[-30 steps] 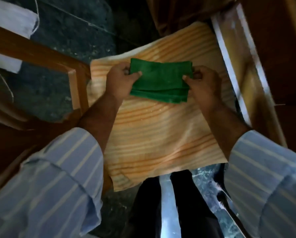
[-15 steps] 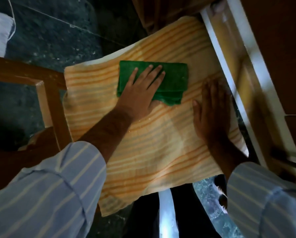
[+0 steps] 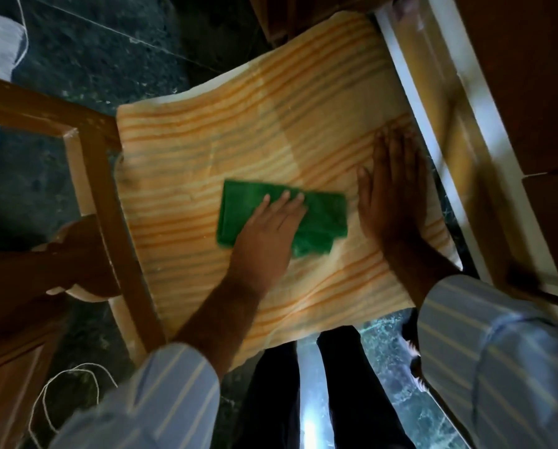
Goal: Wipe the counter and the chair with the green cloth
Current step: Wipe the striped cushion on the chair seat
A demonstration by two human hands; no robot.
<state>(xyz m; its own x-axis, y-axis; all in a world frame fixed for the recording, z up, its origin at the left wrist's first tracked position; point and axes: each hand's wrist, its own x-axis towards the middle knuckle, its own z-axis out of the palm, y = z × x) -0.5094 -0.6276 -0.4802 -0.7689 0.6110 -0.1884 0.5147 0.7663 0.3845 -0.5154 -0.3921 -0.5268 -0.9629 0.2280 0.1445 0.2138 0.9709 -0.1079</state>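
The folded green cloth (image 3: 323, 218) lies near the middle of the chair seat (image 3: 238, 131), which has a cushion with orange and cream stripes. My left hand (image 3: 268, 234) lies flat on top of the cloth and presses it against the seat, fingers spread and pointing away from me. My right hand (image 3: 391, 202) rests flat on the cushion just right of the cloth, palm down, holding nothing. The chair's wooden armrests run along the left (image 3: 93, 176) and right (image 3: 433, 102) sides of the seat.
A dark stone floor (image 3: 93, 37) surrounds the chair. White string (image 3: 57, 393) lies on the floor at lower left. Brown wooden furniture (image 3: 530, 76) stands at the right. My dark trouser legs (image 3: 352, 384) are just below the seat's near edge.
Both hands held the cloth at the seat's far side; then my left hand pressed it flat and dragged it toward me to the seat's middle. My right hand let go and lies flat on the cushion.
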